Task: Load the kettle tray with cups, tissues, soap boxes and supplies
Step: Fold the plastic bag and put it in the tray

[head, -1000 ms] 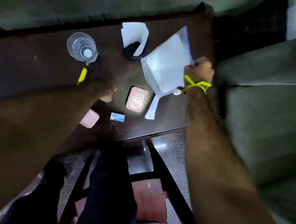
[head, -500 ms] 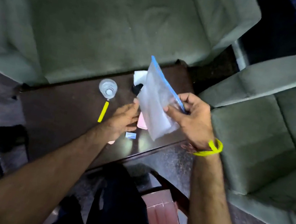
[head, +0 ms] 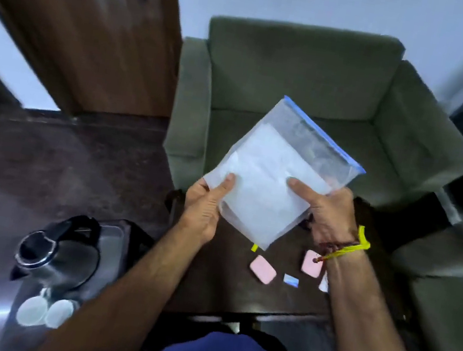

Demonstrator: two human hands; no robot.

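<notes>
We see both hands holding one clear zip bag (head: 271, 181) up in front of the chest: the left hand (head: 204, 204) has its grip pinched on the bag's lower left corner, thumb pressed on the front face, and the right hand (head: 327, 211) has its grip closed on the right edge, thumb lying across the front. Half a second ago only the right hand carried the bag, with the left just reaching it over the dark worktop (head: 222, 283); now it is raised, tilted with its blue zip strip (head: 324, 135) uppermost to the right, and the view has swung from the long sofa to a green armchair (head: 297, 94) and a wooden door (head: 89, 31). We can read no brand or writing on the bag; it is frosted plastic with a white folded stack of tissues inside, filling the lower part. Below the bag, two pink soap boxes (head: 263, 269) lie on the worktop, well apart from each other, with a small blue packet (head: 291, 280) between them and a yellow tip (head: 254, 247) showing under the bag's corner. At lower left a steel kettle (head: 57, 254) stands on a tray (head: 114, 235), with two white-lidded cups (head: 46, 313) just beside it.
</notes>
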